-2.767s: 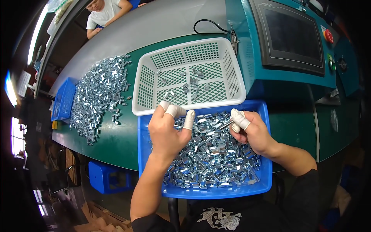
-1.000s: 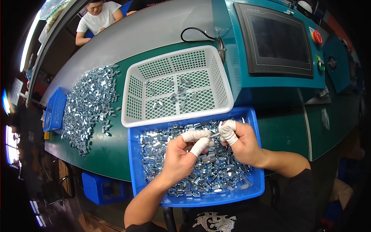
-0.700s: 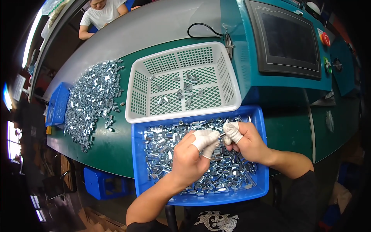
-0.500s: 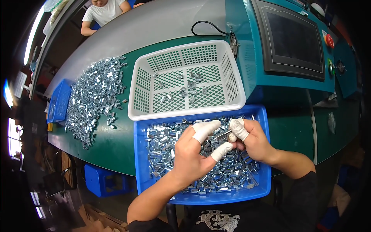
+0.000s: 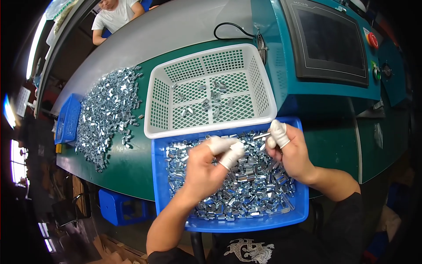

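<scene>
1. So, the right hand (image 5: pixel 293 152) has its white-covered thumb and finger clamped on a slim metal rod (image 5: pixel 261 136), which pokes out leftward above the far part of the blue bin (image 5: pixel 303 200).
2. Over to the left hand (image 5: pixel 209 165), well inside the bin's outline: its covered thumb and finger (image 5: pixel 231 158) come together at the tips, but blur hides them, and I can't tell whether anything sits between.
3. The two hands are apart, with the rod's free end pointing into the gap.
4. Below them, a thick layer of shiny metal pieces (image 5: pixel 246 193) fills the bin, lying every which way.
5. Just beyond stands the white basket (image 5: pixel 211 128), a loose scatter of similar pieces (image 5: pixel 215 94) on its mesh floor.
6. Off to the left, a big heap (image 5: pixel 107 110) spreads over the green tabletop (image 5: pixel 136 176), beside a small blue basket (image 5: pixel 68 121).
7. On the right, there's a teal machine (image 5: pixel 325 94) with a dark screen (image 5: pixel 329 42); across the table, a person in a white shirt (image 5: pixel 116 17).
</scene>
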Action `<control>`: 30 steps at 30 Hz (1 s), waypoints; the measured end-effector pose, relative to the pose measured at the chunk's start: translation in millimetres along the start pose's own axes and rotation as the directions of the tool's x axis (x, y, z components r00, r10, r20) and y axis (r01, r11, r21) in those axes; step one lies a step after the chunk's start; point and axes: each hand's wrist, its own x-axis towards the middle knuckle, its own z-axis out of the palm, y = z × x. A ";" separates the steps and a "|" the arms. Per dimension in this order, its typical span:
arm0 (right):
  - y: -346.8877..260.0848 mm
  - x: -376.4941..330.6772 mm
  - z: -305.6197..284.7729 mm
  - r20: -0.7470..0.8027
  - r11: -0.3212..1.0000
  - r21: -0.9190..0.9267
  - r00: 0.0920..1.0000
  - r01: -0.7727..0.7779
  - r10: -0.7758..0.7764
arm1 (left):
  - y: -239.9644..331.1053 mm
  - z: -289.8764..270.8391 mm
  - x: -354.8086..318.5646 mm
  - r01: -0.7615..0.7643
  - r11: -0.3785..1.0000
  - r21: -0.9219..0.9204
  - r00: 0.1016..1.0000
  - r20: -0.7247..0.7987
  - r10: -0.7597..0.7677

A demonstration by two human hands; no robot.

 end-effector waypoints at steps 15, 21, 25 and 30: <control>-0.9 -0.8 1.3 0.156 0.999 0.034 0.987 -0.031 0.025 | -30.5 -28.2 10.9 0.095 0.897 0.432 0.871 -0.473 0.135; 1.0 0.9 -0.8 0.161 0.999 0.030 0.986 -0.043 0.038 | -2.0 0.2 0.7 0.048 0.716 0.697 0.995 -0.097 0.027; -1.0 -0.2 -1.6 0.172 0.998 0.014 0.984 -0.055 0.051 | -7.3 5.4 -4.7 0.023 0.656 0.755 0.999 0.014 -0.051; -5.3 -1.4 0.9 0.176 0.995 0.034 0.981 -0.090 0.083 | -3.6 -1.1 -9.0 0.113 0.697 0.708 0.985 0.012 -0.172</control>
